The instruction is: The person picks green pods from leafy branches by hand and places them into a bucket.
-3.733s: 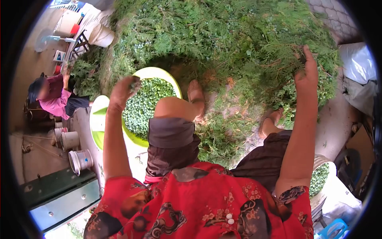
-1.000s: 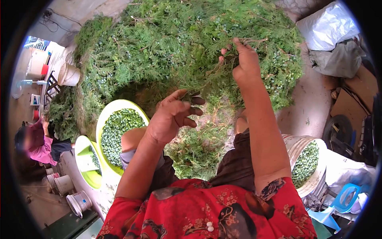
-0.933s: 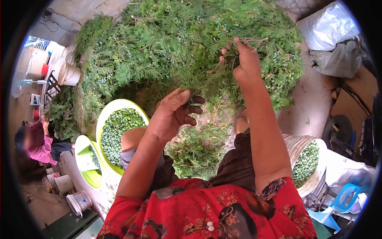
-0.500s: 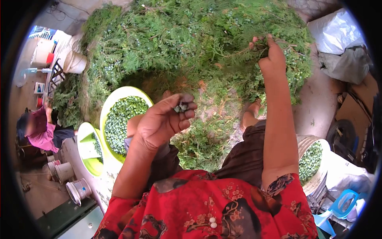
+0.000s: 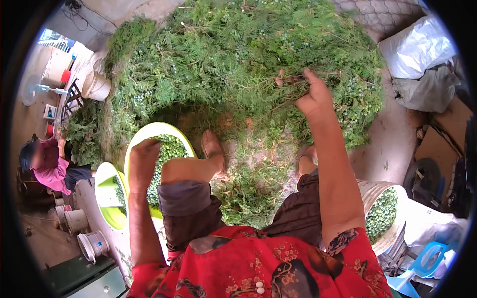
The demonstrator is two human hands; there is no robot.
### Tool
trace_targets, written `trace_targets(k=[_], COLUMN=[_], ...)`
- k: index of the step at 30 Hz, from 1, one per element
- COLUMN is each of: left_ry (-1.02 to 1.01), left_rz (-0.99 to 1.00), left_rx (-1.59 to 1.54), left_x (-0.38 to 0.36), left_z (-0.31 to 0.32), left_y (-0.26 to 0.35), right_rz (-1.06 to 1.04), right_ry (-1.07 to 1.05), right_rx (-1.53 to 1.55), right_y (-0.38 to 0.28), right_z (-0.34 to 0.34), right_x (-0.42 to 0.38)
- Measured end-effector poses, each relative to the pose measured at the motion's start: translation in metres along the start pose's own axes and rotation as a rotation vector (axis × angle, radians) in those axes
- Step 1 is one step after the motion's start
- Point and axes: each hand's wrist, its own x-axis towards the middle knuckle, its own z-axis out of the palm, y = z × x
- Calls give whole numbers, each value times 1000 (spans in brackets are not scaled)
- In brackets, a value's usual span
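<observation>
My right hand (image 5: 314, 97) is closed on a leafy evergreen branch (image 5: 293, 94) with feathery green sprays, held in front of a big heap of similar branches (image 5: 208, 64) dotted with pale blue-green berries. Over the near rim of a lime-green basin (image 5: 187, 140) hangs my left hand (image 5: 144, 161), its fingers turned away and smeared, so their hold does not show. Small green berries (image 5: 171, 146) fill the basin beneath it.
A smaller lime-green tub (image 5: 105, 171) stands left of the basin. To my right is a white bucket (image 5: 401, 213) of berries, with a blue plastic scoop (image 5: 430, 259) nearby. A co-worker in pink (image 5: 52, 166) sits at far left beside more branches. Silvery sacks (image 5: 417, 47) lie at upper right.
My left hand, which held several berries in its upturned palm, has moved left and down to the basin. My right hand has come lower and to the left with the branch.
</observation>
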Motion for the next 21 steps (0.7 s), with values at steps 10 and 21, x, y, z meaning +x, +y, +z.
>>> trace_targets(k=[10,21], left_ry=[101,-83], left_rz=[573,700], left_rx=[-400,76], left_x=[15,26], left_z=[118,154], left_y=[119,117], right_rz=[86,149], right_ry=[-96,-135], right_rx=[-88,22], right_y=[11,29], right_z=[21,26], right_x=[-14,-23])
